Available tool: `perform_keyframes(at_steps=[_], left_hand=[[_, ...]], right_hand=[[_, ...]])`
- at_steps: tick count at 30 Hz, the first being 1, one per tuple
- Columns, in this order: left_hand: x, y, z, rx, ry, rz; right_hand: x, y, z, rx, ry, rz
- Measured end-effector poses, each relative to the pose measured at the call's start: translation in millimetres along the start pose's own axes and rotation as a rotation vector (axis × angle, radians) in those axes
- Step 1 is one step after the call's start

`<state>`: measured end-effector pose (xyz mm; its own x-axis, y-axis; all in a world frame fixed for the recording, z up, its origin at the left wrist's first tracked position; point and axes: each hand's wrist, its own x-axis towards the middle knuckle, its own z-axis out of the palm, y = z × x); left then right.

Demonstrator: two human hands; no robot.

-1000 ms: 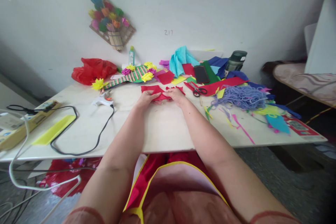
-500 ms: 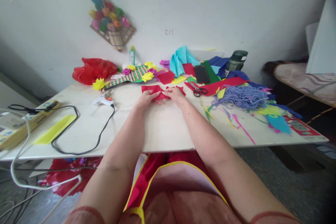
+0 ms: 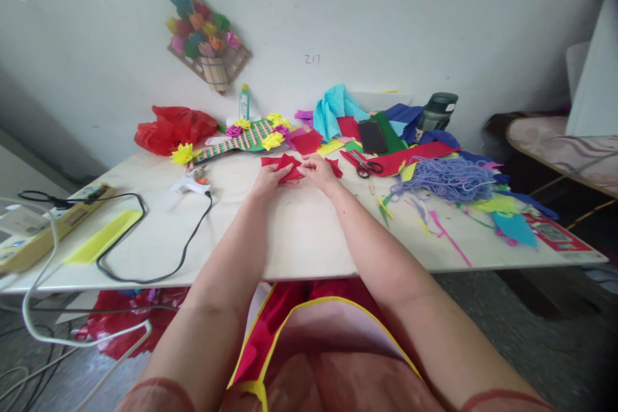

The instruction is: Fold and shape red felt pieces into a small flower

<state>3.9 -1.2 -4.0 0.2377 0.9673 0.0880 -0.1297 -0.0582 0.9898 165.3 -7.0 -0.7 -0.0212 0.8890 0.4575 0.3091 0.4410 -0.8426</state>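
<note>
On the left of the bench (image 3: 309,241) lies a white plastic glue gun (image 3: 190,185) with a black cord. Right of it, towards the far side, the left hand (image 3: 268,179) has its fingers clamped on a creased piece of bright red, paper-like sheet (image 3: 292,172). The right hand (image 3: 319,172) meets that sheet's right side; its fingertips are too small to tell whether they pinch it. The step looks like folding or gathering; the next move calls for a steady left hold while the right fingers work the edge. Black-handled scissors (image 3: 367,168) lie further right.
</note>
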Motion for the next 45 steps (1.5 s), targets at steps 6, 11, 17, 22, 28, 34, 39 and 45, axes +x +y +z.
perform_keyframes(at_steps=[6,11,17,22,28,34,39,45], left_hand=[[2,-2,0.2,-0.047,0.001,0.000],[3,-3,0.2,-0.054,0.003,0.012],[4,-4,1.2,-0.043,0.007,0.041],[5,-5,1.2,0.009,0.056,0.057],[7,-5,-0.6,0.094,0.081,0.073],[3,-2,1.5,0.157,0.050,0.078],[-1,1,4.7,0.175,0.000,0.072],[-5,4,7.0,0.217,-0.034,0.076]], right_hand=[[0,-2,0,-0.037,-0.012,0.012],[0,-4,0,-0.079,-0.002,0.017],[-1,-7,0,-0.094,-0.003,0.033],[-2,-6,2,-0.078,-0.019,0.050],[-1,1,1,0.053,-0.061,0.157],[2,5,-12,0.283,-0.021,0.268],[-3,-2,-12,0.261,-0.205,0.343],[-7,-9,-7,0.267,-0.201,0.421]])
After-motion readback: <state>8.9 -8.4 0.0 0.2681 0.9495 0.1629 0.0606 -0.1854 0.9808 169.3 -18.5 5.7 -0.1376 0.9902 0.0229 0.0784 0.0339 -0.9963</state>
